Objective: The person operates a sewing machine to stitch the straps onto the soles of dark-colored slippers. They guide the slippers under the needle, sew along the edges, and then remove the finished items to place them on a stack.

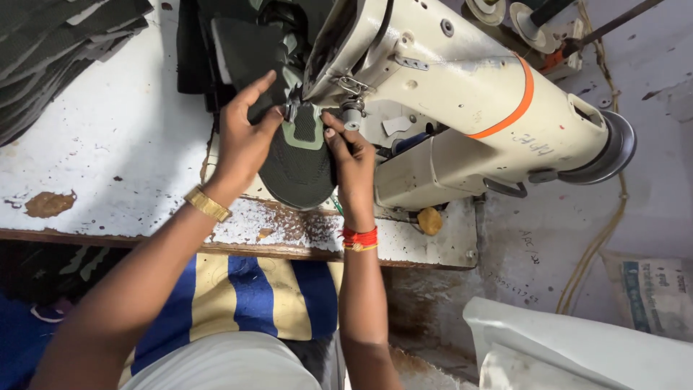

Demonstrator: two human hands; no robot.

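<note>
- One dark green mesh shoe upper (299,162) lay on the bed of one cream sewing machine (462,94), just above frame centre.
- Its long axis ran 12-to-6: rounded toe end pointed to 6 o'clock and hung toward the table edge, the open throat end pointed to 12 o'clock and sat under the needle area (351,108).
- One lighter green tongue patch (307,130) sat at the 12 o'clock end of the upper, same axis.
- Left hand (242,141) at 9 o'clock of the upper: fingers narrow, thumb and fingertips pinched on the upper's left edge beside the patch, index finger lifted and pointing to 1 o'clock.
- Right hand (354,162) at 3 o'clock of the upper: fingers narrow, tips pressed on the right edge of the patch, touching it. Can't tell if it gripped the fabric or only pressed it flat.
- Two hands, both on the same piece, on opposite sides.
- One gold wristband (207,204) on the left wrist; one set of red threads (359,237) on the right wrist.
- One orange band around the machine arm; one handwheel (613,148) at 3 o'clock of the frame.
- One stack of dark cut pieces (58,50) at 10 o'clock on the worn white table (108,144); the count inside the stack is not readable.
- More dark fabric (238,43) behind the machine head at 12 o'clock, well apart from the stack.
</note>
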